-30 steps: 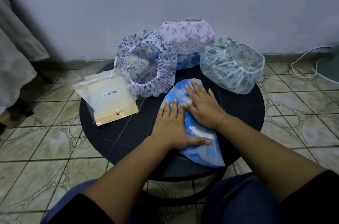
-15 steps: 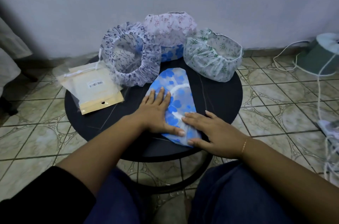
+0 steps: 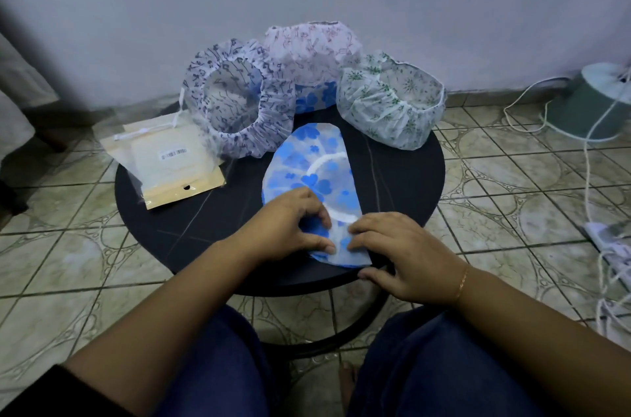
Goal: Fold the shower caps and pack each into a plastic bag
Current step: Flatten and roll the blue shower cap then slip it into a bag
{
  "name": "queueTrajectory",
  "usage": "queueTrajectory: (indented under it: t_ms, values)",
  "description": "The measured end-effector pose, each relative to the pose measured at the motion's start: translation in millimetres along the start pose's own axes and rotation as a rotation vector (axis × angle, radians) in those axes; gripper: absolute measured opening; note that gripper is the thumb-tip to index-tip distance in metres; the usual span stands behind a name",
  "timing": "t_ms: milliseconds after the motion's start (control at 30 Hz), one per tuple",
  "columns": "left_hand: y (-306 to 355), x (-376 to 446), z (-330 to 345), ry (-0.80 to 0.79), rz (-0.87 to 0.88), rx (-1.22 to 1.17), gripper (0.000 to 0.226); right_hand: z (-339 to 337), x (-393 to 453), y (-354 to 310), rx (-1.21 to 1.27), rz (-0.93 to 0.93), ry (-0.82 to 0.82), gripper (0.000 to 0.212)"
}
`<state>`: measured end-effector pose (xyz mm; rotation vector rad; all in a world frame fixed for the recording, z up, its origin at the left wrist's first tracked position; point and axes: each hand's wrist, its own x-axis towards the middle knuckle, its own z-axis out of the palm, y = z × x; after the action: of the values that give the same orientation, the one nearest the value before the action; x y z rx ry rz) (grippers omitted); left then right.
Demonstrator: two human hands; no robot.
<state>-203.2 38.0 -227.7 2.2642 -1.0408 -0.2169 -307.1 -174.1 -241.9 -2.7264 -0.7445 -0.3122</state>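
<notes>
From the head view, the blue flowered cap [image 3: 309, 177] lay folded flat at the near middle of the round table [image 3: 403, 184]; it looked thin, light, limp and probably slick, so you did best taking it at its near edge. Your left hand [image 3: 290, 229] pinched that near end while your right hand [image 3: 403, 252] curled onto its near corner, most of the cap stretching away beyond both grips.
</notes>
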Motion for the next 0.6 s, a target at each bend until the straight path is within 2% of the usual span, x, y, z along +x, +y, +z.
queueTrajectory:
  t_ms: [133, 233, 267, 400, 533, 600]
  values:
    - [2.0, -7.4, 3.5, -0.035, -0.031, -0.101, 0.013, 1.6, -1.1, 1.8, 0.112, 0.073, 0.011, 0.036]
    - [2.7, -13.0, 0.2, -0.037, -0.092, -0.168, 0.036, -2.9, 4.6, -2.0, 0.299, 0.143, 0.099, 0.030]
    - [2.6, -14.0, 0.1, -0.031, -0.098, -0.153, 0.038, -4.4, 7.1, -3.5, 0.337, 0.170, 0.119, 0.026]
    - [-1.9, -12.7, 4.3, 0.030, -0.084, -0.064, 0.022, -6.6, 15.2, -5.7, 0.490, 0.390, 0.116, 0.022]
    - [-1.5, -7.8, 2.1, 0.038, -0.191, -0.208, 0.021, -10.7, 24.1, -5.4, 0.708, 0.531, 0.137, 0.010]
    - [-0.3, -5.5, 1.4, 0.040, -0.229, -0.228, 0.015, -13.9, 26.9, -6.0, 0.750, 0.534, 0.097, 0.010]
